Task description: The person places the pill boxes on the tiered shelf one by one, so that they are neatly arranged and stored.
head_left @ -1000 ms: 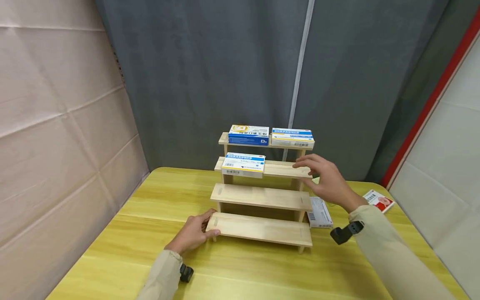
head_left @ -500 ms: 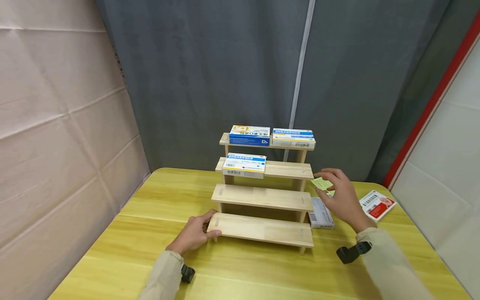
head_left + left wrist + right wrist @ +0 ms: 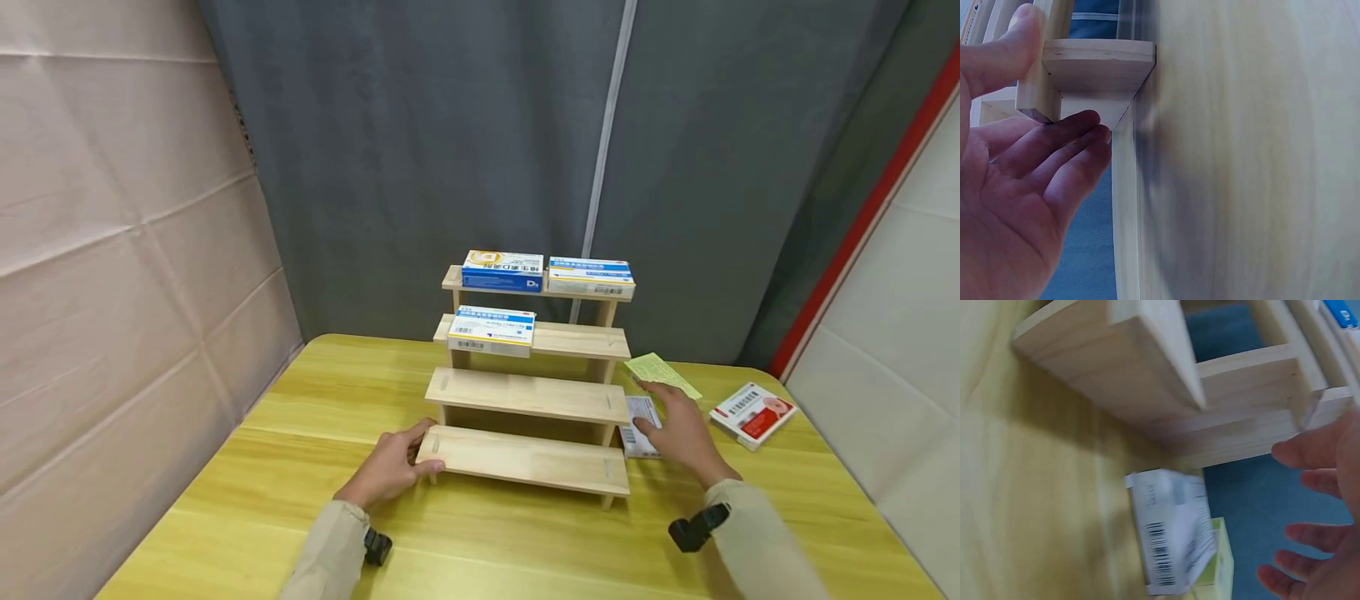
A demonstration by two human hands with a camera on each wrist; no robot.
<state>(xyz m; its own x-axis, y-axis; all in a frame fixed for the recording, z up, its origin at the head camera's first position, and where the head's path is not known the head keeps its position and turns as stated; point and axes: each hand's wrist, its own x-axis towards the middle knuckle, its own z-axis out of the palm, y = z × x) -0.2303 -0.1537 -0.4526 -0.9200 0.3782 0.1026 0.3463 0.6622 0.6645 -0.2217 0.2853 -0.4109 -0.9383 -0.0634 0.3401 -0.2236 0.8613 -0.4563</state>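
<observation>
A four-tier wooden display stand (image 3: pixel 525 454) stands on the table. My left hand (image 3: pixel 386 468) holds the left end of its lowest shelf; in the left wrist view the thumb (image 3: pixel 1022 28) lies over the board and the fingers come underneath. My right hand (image 3: pixel 681 433) hovers at the stand's right side, over a white medicine box (image 3: pixel 636 437) that it partly covers. Its fingers are spread and hold nothing in the right wrist view, where the white box (image 3: pixel 1169 528) shows its barcode. Behind it lies a pale green box (image 3: pixel 662 375).
On the top tier sit a blue-and-white vitamin D box (image 3: pixel 502 272) and a white-and-blue box (image 3: pixel 591 277). A similar white-and-blue box (image 3: pixel 491 330) rests on the tier below. A red-and-white box (image 3: pixel 753 414) lies at the right of the yellow wooden table (image 3: pixel 300 467).
My right hand has moved from the second tier's right end to the right, then down toward the white box, uncovering the green box. The left hand keeps its place on the lowest shelf.
</observation>
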